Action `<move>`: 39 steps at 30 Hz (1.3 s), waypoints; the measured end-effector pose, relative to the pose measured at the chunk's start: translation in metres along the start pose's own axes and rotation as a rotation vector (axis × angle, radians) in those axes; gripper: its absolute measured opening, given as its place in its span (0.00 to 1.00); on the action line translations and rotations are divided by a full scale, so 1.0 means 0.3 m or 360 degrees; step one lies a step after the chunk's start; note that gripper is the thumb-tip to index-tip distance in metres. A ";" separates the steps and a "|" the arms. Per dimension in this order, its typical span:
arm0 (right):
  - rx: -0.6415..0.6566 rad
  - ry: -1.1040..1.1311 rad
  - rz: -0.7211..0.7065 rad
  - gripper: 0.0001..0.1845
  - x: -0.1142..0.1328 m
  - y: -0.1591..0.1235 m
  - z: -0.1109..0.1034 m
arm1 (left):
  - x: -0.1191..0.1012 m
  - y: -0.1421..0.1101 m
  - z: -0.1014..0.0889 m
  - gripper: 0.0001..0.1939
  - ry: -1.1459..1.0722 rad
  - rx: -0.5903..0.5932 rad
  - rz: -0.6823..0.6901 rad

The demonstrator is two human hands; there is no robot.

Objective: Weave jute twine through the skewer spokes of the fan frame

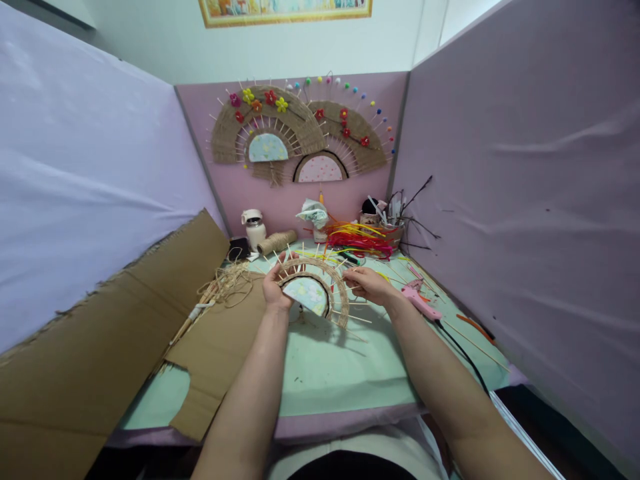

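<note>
A small half-round woven fan [306, 293] hangs tilted above the green tabletop. Its centre is a pale blue floral half-disc with a dark rim, and thin sticks radiate out through a band of wound twine. My left hand [278, 285] grips it at its left side, fingers behind and thumb near the half-disc. At the upper right of the fan, my right hand [371, 284] is closed in a pinch beside the stick ends. What sits between those fingertips is too small to make out.
Cardboard sheets [220, 360] cover the left, with loose twine [235, 283] on them. A pink glue gun [421, 301] with a black cord lies right. Behind are a twine roll [277, 241], a white bottle [255, 230], colourful pipe cleaners [357, 240] and a twig pot [393, 233]. Two finished fans [300, 123] hang behind.
</note>
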State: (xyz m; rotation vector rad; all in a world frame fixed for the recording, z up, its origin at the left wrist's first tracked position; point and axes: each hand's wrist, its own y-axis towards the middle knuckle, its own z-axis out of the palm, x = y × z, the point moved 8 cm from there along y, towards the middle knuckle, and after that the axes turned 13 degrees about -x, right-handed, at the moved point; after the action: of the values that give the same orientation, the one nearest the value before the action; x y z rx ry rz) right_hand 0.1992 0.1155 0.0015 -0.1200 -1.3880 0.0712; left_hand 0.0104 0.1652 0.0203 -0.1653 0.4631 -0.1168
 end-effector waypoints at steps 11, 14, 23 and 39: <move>-0.0144 0.0164 -0.0214 0.21 0.039 0.012 -0.025 | 0.010 0.013 -0.008 0.10 0.0275 -0.0158 0.0144; -0.0339 0.0274 -0.0387 0.21 0.074 0.019 -0.068 | -0.037 -0.005 -0.029 0.07 0.0412 -0.0314 0.0559; -0.0658 0.0473 -0.0701 0.22 0.123 0.017 -0.149 | 0.114 -0.083 0.038 0.07 0.1048 0.0138 0.0655; -0.0327 0.0269 -0.0585 0.18 0.076 0.008 -0.020 | 0.261 -0.126 0.054 0.13 0.0556 0.0273 -0.0437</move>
State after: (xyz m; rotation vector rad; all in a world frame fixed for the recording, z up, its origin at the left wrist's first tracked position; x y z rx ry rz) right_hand 0.2093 0.1203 0.0223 -0.0393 -1.2262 -0.3805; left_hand 0.0846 0.1187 0.0075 -0.0381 0.7740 -0.4584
